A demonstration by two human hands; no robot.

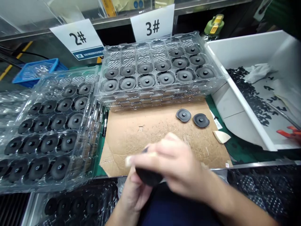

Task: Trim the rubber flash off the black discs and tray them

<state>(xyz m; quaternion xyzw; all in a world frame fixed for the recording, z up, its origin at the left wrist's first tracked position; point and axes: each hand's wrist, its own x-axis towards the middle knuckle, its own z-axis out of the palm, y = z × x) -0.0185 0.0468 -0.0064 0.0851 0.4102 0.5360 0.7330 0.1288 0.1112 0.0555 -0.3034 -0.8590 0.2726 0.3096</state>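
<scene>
My left hand comes up from below and holds a black rubber disc from underneath. My right hand, blurred by motion, closes over the same disc from the right, hiding most of its top. Both hands are over the near edge of a cardboard sheet. Two loose black discs lie on the cardboard's far right. Stacked clear blister trays hold rows of similar discs beyond and left of my hands.
A white bin at right holds small black pieces, a white cloth and a red-handled tool. A cream triangular piece lies on the green mat. Signs marked 2# and 3# stand behind the trays, and more trays lie below.
</scene>
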